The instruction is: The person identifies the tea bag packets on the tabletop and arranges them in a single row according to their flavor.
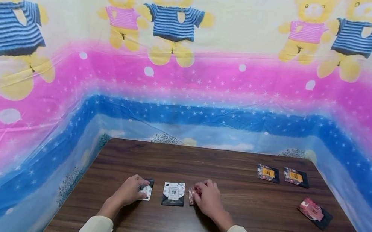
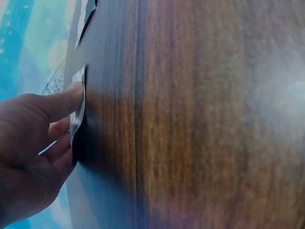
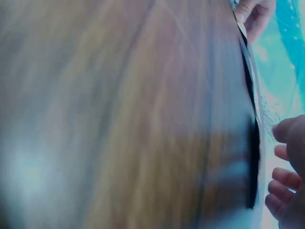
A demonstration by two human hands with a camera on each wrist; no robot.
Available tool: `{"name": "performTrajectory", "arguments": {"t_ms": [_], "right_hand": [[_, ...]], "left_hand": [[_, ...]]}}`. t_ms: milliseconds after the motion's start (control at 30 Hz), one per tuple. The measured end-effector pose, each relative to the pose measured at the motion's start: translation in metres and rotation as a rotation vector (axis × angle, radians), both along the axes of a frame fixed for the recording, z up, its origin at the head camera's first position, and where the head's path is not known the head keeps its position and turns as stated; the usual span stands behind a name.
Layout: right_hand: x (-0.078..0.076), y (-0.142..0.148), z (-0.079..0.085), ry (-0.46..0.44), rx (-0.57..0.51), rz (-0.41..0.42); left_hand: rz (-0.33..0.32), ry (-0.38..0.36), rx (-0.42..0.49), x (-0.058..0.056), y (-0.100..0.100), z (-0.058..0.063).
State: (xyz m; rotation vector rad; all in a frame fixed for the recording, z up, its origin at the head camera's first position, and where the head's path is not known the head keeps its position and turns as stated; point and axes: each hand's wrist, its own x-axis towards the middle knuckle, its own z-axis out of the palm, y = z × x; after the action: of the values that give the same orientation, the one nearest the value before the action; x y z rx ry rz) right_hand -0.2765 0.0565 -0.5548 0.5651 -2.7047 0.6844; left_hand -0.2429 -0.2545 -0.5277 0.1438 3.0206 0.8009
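Three flat packets lie in a row across the middle of the table (image 1: 160,226). My left hand (image 1: 130,190) grips the left one, a black-and-white packet (image 1: 146,195), with its thumb on the near edge and the fingers at the far side in the left wrist view. Between the hands lies another black-and-white packet (image 1: 173,195), its printed face up. My right hand (image 1: 209,197) is over a pink packet (image 1: 191,196) and hides most of it. In the right wrist view the loosely bent fingers (image 3: 286,179) stand a little apart from that packet's dark edge.
Two orange-labelled packets (image 1: 268,173) lie side by side at the table's back right. A red-and-black packet (image 1: 315,213) lies askew near the right edge. A cloth curtain printed with bears (image 1: 175,24) surrounds the table at the back and sides.
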Motion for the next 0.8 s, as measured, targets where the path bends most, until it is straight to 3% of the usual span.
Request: {"name": "performTrajectory", "arguments": {"t_ms": [133,633,800], "right_hand": [[-0.007,0.026,0.005,0.049,-0.044,-0.032],[-0.026,0.185,0.010,-0.157,0.055,-0.337],[-0.028,0.236,0.011,-0.160,0.090,-0.426]], "left_hand": [[0.003,0.002,0.000,-0.002,0.000,-0.002],[-0.029,0.034,0.000,-0.001,-0.001,-0.003],[-0.008,0.021,0.001,-0.002,0.000,-0.003]]}}
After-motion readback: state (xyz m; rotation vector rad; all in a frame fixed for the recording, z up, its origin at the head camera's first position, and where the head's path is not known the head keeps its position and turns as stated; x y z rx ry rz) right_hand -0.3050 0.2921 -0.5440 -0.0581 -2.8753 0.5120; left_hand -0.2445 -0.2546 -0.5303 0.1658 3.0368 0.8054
